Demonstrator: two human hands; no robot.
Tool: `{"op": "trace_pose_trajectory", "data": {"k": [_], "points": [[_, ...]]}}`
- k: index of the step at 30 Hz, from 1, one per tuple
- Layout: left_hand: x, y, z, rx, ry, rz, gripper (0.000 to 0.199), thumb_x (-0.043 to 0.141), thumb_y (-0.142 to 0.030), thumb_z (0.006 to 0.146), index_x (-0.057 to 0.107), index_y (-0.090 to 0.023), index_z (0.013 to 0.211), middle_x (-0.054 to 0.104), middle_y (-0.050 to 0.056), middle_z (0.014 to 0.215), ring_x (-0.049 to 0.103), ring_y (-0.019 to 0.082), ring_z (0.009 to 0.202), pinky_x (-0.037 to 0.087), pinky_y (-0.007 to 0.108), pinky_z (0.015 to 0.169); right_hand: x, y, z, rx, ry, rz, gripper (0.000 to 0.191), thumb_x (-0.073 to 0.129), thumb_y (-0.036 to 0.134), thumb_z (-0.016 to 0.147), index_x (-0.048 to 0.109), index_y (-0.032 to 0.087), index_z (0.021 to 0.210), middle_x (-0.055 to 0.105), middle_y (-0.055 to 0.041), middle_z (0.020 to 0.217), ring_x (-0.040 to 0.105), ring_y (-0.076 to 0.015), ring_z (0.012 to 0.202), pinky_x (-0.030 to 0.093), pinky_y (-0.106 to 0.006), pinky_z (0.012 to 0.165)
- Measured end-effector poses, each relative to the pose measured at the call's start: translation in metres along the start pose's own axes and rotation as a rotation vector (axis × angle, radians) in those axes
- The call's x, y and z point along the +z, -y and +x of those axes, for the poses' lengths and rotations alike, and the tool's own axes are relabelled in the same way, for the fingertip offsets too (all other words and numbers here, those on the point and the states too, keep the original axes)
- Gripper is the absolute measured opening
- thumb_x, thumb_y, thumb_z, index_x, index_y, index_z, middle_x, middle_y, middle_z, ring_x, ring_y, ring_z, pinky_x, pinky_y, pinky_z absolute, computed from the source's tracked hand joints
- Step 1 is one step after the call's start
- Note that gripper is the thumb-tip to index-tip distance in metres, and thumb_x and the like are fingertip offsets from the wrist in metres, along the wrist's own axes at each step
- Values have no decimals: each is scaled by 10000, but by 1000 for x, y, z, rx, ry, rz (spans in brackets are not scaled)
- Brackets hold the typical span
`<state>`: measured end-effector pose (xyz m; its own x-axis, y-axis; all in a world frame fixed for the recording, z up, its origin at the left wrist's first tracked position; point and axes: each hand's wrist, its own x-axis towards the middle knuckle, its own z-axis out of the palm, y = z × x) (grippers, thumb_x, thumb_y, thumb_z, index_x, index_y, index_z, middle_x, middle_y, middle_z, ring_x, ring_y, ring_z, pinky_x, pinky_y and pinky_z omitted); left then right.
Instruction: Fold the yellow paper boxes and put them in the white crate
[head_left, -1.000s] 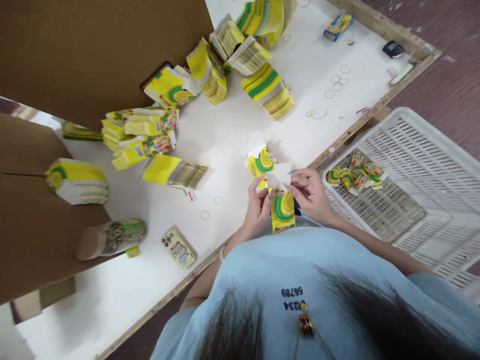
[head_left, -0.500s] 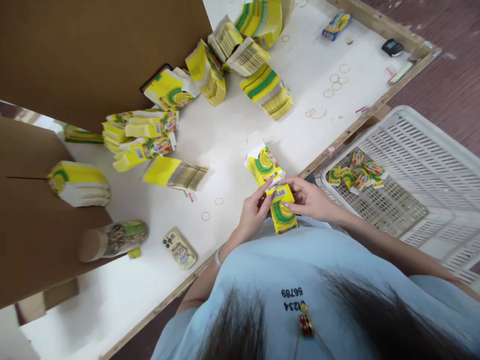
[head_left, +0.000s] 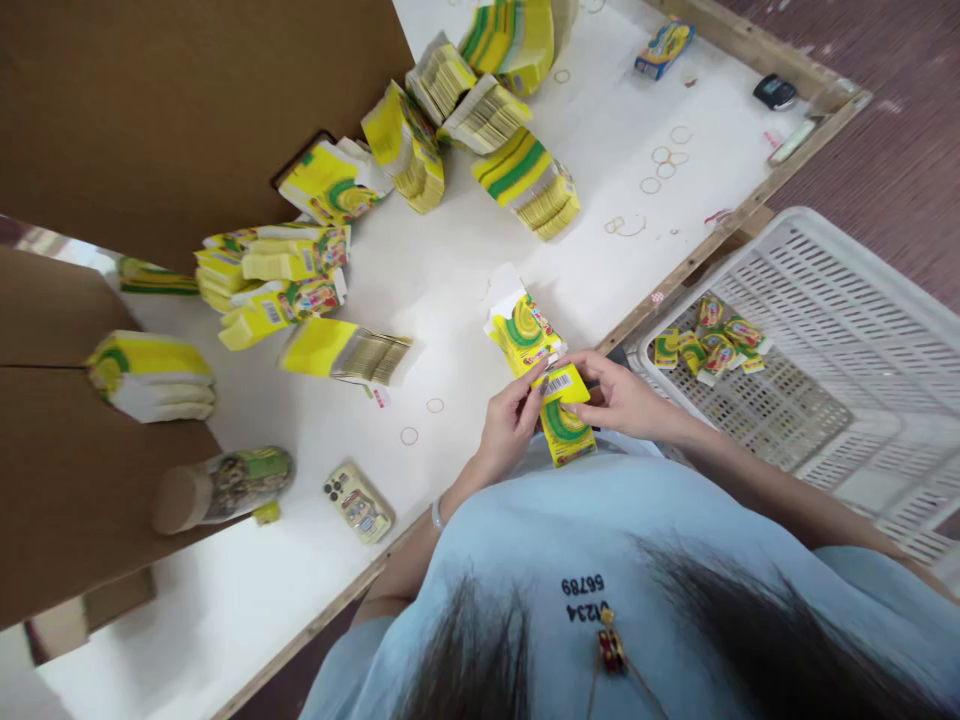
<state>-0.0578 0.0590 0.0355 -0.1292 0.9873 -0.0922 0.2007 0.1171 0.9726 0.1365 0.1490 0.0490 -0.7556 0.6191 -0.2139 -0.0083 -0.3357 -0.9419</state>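
Observation:
A small yellow-and-green carton (head_left: 568,425) with a barcode near its upper end is held close to my shirt, over the table's front edge. My left hand (head_left: 514,420) grips its upper left side, thumb on the printed face. My right hand (head_left: 611,397) pinches the right side, with its thumb on the face and fingers behind. Just beyond my fingers, flattened cartons (head_left: 523,328) with white flaps lie on the white table. Their near end is partly hidden by my hands and the held carton.
Bundles of flat cartons (head_left: 529,185) stand across the table's far side, with more stacks (head_left: 277,270) to the left. A white plastic basket (head_left: 806,225) at the right holds several small cartons. A phone (head_left: 358,502), a jar (head_left: 244,483) and rubber bands (head_left: 409,436) lie on the left.
The view has shifted slightly, so the table's things sit a little further left. Both hands keep their hold on the carton, with hardly any movement.

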Motion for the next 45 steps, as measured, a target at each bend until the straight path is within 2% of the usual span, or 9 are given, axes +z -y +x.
{"op": "trace_pose_trajectory", "data": {"k": [5,10,17,23,29,33,38,42,45], "points": [[-3,8,-7,33,25,59,554,403,-499,1077,582,-174,1488,691,131,1417,700,243,1233,572,352,1024,-6,-4,-1,125,135,92,469,804,394,845,689,244,1274,768,-48,1087,744,-165,852,646,-313,744],[-15,5,7,184,136,237,483,362,-423,1099,603,-209,1459,742,113,1235,699,215,1112,553,346,969,5,-15,-6,38,-130,12,335,719,496,904,749,237,1115,795,-49,963,741,-182,823,628,-313,698],[-54,27,149,343,-190,679,579,710,-497,927,581,-171,1388,617,175,1308,524,314,1262,386,477,1122,-76,22,-37,-46,-906,-1147,451,476,406,1014,627,139,1346,690,-233,1236,673,-379,1115,525,-599,976],[-70,54,219,224,-136,769,248,785,-390,870,671,-172,840,673,104,970,575,294,1045,449,481,1019,-75,8,-33,-69,-823,-1455,633,474,489,1019,460,72,1496,666,-258,1279,625,-413,1191,424,-658,1109],[-81,11,177,520,-194,697,449,456,-524,1054,751,-200,1149,662,158,1390,594,283,1318,439,463,1136,-21,-10,28,-427,-579,-1227,594,463,528,1037,448,188,1523,634,-178,1400,562,-354,1357,395,-621,1206],[-59,-33,112,469,-272,527,533,370,-535,1086,761,-184,1178,808,91,1059,737,141,784,568,248,752,0,0,71,-658,-563,-1152,575,468,560,1038,464,220,1502,576,-167,1468,495,-340,1434,375,-626,1222],[-37,-57,58,432,-421,363,432,470,-474,1074,792,-188,1103,823,46,962,621,54,524,485,175,534,15,0,86,-815,-481,-1111,393,501,409,1063,553,175,1375,709,-122,1031,697,-249,918,608,-414,823],[-35,-47,46,443,-454,251,440,436,-485,1083,774,-220,1177,808,80,1102,741,124,791,574,220,720,22,-3,73,-917,-453,-964,347,489,372,1074,528,172,1355,719,-103,1008,707,-218,890,612,-357,789],[-28,-29,42,553,-267,209,697,425,-714,995,464,-308,1560,613,134,1493,656,274,1302,567,392,1039,26,3,64,-824,-511,-831,360,384,411,1101,511,197,1362,725,-120,1123,721,-215,1011,608,-390,919]]}}
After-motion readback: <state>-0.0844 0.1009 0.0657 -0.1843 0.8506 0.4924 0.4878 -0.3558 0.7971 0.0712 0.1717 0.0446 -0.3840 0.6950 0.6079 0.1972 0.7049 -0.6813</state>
